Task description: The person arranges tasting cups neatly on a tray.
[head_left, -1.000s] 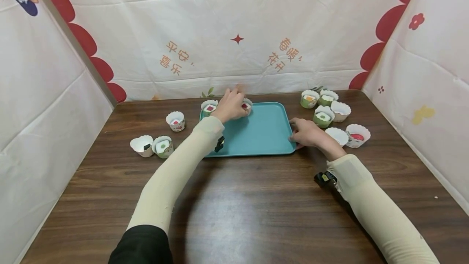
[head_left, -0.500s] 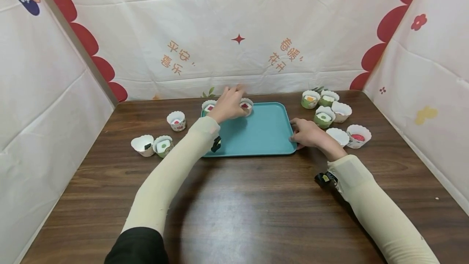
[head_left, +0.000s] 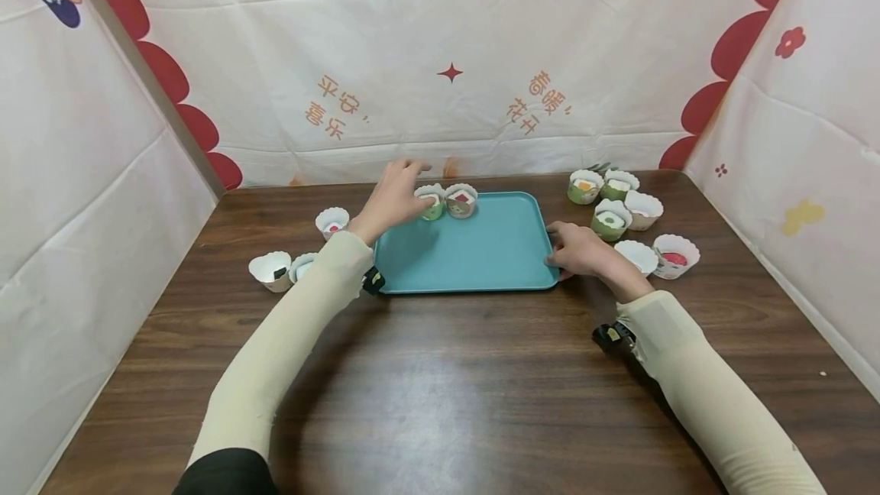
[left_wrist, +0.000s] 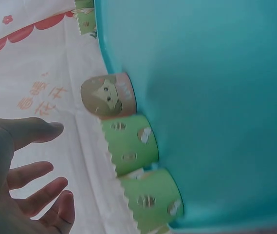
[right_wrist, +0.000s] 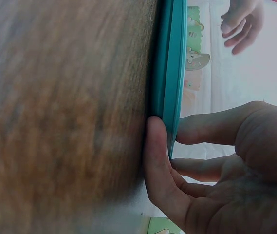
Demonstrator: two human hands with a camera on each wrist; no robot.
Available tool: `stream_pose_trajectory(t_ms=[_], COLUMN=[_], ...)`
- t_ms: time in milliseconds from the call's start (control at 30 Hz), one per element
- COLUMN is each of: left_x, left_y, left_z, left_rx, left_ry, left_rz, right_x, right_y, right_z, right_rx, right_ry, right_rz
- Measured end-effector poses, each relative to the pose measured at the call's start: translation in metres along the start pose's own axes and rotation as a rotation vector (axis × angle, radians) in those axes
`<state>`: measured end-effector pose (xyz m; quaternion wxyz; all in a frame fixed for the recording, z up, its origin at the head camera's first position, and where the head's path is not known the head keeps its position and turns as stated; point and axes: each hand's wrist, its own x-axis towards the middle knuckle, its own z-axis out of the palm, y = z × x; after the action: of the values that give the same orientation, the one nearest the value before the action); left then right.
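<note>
A teal tray [head_left: 474, 250] lies on the table. Along its far edge stand a patterned paper cup [head_left: 461, 202] and a green paper cup [head_left: 433, 209], both with small white pieces inside. A second green cup [left_wrist: 150, 201] shows in the left wrist view but is hidden behind my left hand in the head view. That left hand [head_left: 393, 203] hovers over the tray's far left part, fingers loosely bent, holding nothing and apart from the cups. My right hand [head_left: 583, 249] pinches the tray's right edge, with a finger [right_wrist: 156, 146] under the rim.
Left of the tray are a white cup [head_left: 332, 221] and a pale cup with a dark piece [head_left: 271, 271]; another is mostly covered by my left sleeve. Several filled cups cluster at the right, including a green one [head_left: 610, 221] and a white one with red [head_left: 676, 257].
My left hand has drawn back leftward from the cups, uncovering the green one beside the patterned cup. The right hand keeps its grip on the tray edge.
</note>
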<state>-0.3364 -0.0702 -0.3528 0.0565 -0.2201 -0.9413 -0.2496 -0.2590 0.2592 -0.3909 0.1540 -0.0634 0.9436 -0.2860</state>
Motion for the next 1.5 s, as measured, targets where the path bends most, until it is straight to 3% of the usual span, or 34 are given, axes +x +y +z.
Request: stream_pose_trajectory(t_ms=[467, 967, 1500], left_x=[-0.037, -0.067, -0.086], left_y=[-0.025, -0.077, -0.108], left_z=[-0.023, -0.045, -0.054], left_rx=[-0.002, -0.086, -0.064], left_ry=[0.103, 0.155, 0.037], left_rz=[-0.019, -0.166, -0.227], right_x=[-0.001, -0.001, -0.003], right_y=[0.001, -0.001, -0.002], right_z=[0.000, -0.001, -0.001], right_rx=[-0.003, -0.007, -0.003], right_ry=[0.004, 0.002, 0.000], right_rz=[0.012, 0.010, 0.016])
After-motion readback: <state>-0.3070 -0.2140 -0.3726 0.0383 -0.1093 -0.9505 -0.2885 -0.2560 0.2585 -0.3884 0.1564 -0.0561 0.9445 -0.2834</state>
